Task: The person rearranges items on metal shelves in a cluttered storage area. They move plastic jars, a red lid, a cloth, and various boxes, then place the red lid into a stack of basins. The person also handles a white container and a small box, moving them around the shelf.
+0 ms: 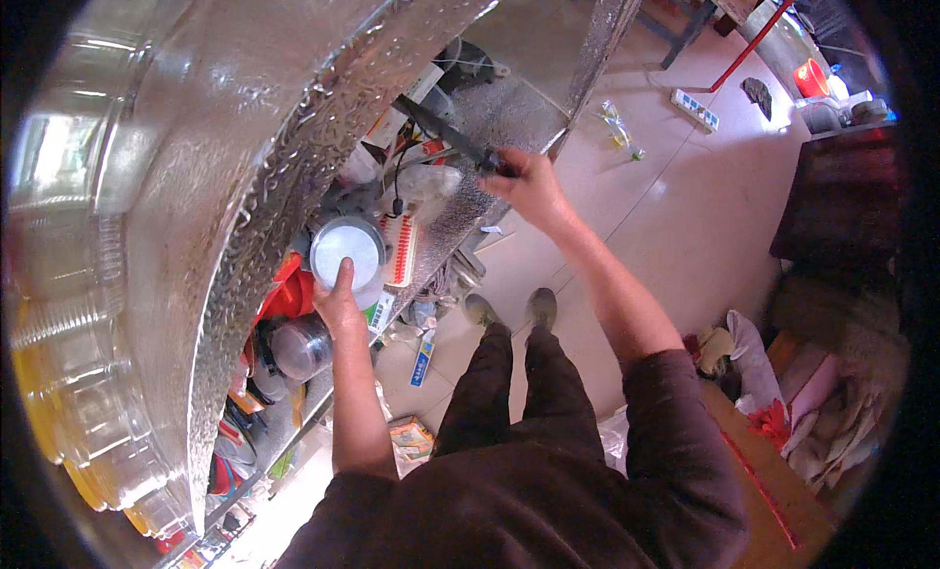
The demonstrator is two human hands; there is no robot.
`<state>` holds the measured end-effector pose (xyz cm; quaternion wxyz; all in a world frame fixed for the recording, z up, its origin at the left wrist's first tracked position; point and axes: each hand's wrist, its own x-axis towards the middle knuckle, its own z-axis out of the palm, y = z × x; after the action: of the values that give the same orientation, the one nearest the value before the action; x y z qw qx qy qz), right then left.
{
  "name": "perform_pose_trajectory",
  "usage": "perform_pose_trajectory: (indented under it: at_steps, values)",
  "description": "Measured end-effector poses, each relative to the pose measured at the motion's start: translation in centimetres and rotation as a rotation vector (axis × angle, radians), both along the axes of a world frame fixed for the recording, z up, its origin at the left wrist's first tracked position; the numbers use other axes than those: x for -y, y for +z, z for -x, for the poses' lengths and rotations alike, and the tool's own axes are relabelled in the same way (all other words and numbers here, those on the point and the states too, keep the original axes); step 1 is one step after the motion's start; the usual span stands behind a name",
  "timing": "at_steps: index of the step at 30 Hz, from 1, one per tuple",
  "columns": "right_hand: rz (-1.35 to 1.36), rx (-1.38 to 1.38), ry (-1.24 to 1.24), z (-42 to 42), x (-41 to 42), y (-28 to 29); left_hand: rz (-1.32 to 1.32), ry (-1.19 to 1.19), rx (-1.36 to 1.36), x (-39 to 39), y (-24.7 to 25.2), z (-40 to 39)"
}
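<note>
My left hand (339,304) grips a round clear plastic container (345,247) with a pale disc-shaped face, its thumb lying across that face. In my right hand (529,185) is a long, dark, flat bar-like object (448,132), held by one end over the cluttered shelf; blur hides what exactly it is. Between the hands lie a clear plastic bag (426,183) and a white card with a row of red pieces (400,249). Below my left hand, a clear jar (299,347) rests on its side beside a red item (290,293).
A textured metal shelf (250,224) overhangs the left side, with clear plastic jars (103,393) on top. On the tiled floor (661,238) are a power strip (694,111), a plastic wrapper (620,132) and a blue box (422,360). Cloths and a cardboard box (764,466) sit at right.
</note>
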<state>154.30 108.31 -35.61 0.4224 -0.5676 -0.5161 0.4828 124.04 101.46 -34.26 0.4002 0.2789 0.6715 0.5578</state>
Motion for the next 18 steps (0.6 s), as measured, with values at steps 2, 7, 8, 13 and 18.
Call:
perform_pose_trajectory:
  at_steps: [2,7,8,13,18]
  values:
    - [0.084,-0.124,0.017,0.5,1.6,-0.6,0.027,0.011,-0.088,0.4,0.7,0.3]
    - [0.171,-0.323,-0.015,1.9,4.0,-0.3,-0.018,-0.123,-0.399,1.5,5.2,-0.7]
    - [0.151,-0.319,-0.052,2.1,4.4,-0.1,-0.026,-0.176,-0.485,1.4,6.8,-1.8]
    - [0.039,-0.081,-0.173,3.3,5.9,-0.8,-0.13,-0.525,-0.602,-2.6,9.5,-3.8]
    - [-0.072,0.248,-0.186,4.4,6.9,2.4,-0.11,-0.656,-0.069,-6.0,8.2,-5.5]
